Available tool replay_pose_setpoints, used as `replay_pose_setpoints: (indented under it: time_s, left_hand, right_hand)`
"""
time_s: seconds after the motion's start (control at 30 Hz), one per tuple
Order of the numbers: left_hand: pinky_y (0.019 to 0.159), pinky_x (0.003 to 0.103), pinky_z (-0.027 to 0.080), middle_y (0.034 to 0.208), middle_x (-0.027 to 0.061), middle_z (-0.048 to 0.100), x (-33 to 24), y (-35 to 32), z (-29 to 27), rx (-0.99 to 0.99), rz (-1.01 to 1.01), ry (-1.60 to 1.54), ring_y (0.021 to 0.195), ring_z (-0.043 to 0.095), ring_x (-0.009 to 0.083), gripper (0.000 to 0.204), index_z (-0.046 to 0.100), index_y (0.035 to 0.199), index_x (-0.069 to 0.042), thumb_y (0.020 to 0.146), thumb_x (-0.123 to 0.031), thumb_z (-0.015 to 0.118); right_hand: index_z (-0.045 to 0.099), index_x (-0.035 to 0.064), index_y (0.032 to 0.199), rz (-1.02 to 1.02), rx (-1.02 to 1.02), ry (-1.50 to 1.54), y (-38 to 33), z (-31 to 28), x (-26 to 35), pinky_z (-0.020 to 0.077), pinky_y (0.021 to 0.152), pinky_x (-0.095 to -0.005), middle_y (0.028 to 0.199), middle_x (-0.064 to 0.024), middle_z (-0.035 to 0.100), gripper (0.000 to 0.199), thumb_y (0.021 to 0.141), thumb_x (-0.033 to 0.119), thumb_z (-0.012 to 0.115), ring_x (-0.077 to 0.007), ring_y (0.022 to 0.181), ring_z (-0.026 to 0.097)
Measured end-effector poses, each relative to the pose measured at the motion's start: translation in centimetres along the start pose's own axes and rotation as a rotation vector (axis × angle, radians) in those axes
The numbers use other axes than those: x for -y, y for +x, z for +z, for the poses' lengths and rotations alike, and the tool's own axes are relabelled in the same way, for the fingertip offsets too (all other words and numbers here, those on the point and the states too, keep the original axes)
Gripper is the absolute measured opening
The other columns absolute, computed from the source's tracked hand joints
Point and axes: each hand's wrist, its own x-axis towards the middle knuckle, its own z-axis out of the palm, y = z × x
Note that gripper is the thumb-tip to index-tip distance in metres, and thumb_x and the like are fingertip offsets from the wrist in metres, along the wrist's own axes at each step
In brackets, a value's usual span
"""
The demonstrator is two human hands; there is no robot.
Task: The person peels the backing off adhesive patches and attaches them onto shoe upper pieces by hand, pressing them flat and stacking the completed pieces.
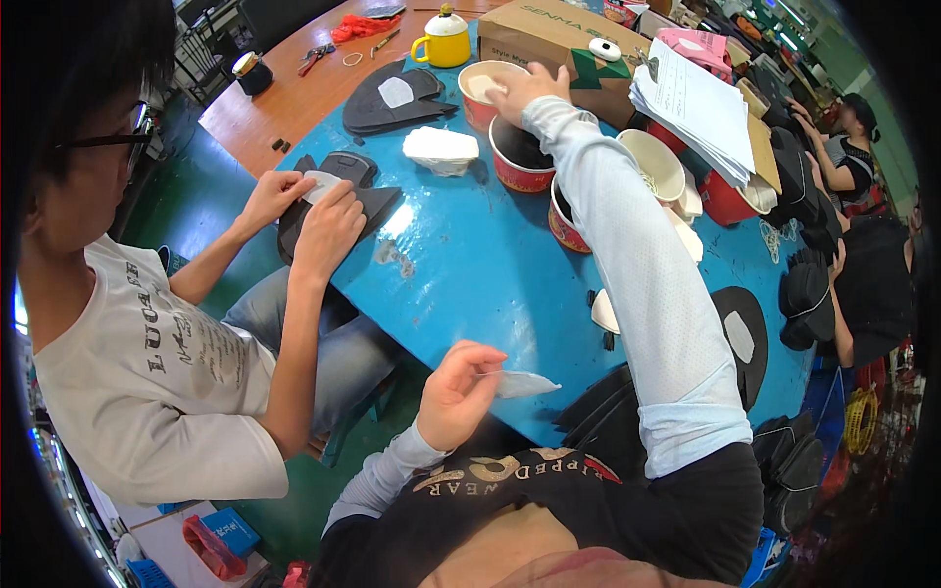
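Note:
My left hand point(461, 392) is near the table's front edge, its fingers pinched on a thin white patch point(529, 384) that points right. My right hand point(537, 93) reaches far across the table, fingers spread over a red-and-white paper bowl point(480, 116) with pale pieces in it. I see nothing held in that hand, though its fingertips are partly hidden. Beside this bowl stands another paper bowl point(522, 176) with dark contents. A stack of flat black pieces point(598, 416) lies in front of me, partly behind my right arm.
At left, a seated person's hands point(328, 211) press a white patch onto a black piece. A white stack point(441, 150), a yellow mug point(446, 41), a cardboard box point(549, 34) and papers point(691, 108) occupy the blue table point(431, 284). More black pieces point(809, 299) line the right edge near other people.

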Motion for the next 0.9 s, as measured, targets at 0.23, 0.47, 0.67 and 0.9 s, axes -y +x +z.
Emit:
replay_pose_setpoints:
  time_s: [0.23,0.47,0.67,0.9]
  left_hand:
    - [0.075,0.023,0.046,0.101,0.0037,0.052,-1.2,3.4,2.3,-0.108,0.115,-0.014,0.086,0.054,0.0094,0.028,0.052,0.113,0.001,0.087,0.01,0.051]
    - [0.076,0.022,0.047,0.101,0.0039,0.052,-0.4,2.8,5.8,-0.027,0.183,-0.252,0.088,0.058,0.0094,0.028,0.048,0.117,0.001,0.089,0.006,0.052]
    - [0.077,0.025,0.047,0.106,0.0063,0.053,1.8,-0.7,9.7,0.068,0.152,-0.267,0.09,0.058,0.0116,0.029,0.049,0.116,0.002,0.088,0.006,0.054]
    - [0.08,0.024,0.048,0.106,0.0069,0.052,2.5,-2.6,11.4,0.158,0.142,-0.169,0.093,0.058,0.0125,0.031,0.048,0.119,0.001,0.088,0.006,0.055]
  right_hand:
    - [0.068,0.0148,0.102,-0.031,-0.201,0.578,-8.2,-7.2,-4.9,0.0468,0.083,-0.0369,0.1,-0.0082,0.068,0.028,0.084,0.034,0.059,-0.0246,0.091,0.064]
    - [0.059,-0.0002,0.112,0.378,0.438,1.481,-29.1,-17.5,-3.5,0.0446,0.079,-0.0251,0.098,-0.0076,0.064,0.036,0.094,0.031,0.053,-0.0113,0.085,0.057]
    - [0.061,-0.0013,0.105,0.568,0.305,1.552,-40.0,-20.6,-3.7,0.0466,0.078,-0.0247,0.092,-0.0054,0.065,0.024,0.088,0.016,0.062,-0.0103,0.082,0.058]
    - [0.062,-0.0006,0.094,0.59,0.04,1.447,-43.7,-21.1,-4.0,0.0476,0.071,-0.0236,0.084,-0.0031,0.063,0.013,0.089,0.011,0.062,-0.009,0.076,0.058]
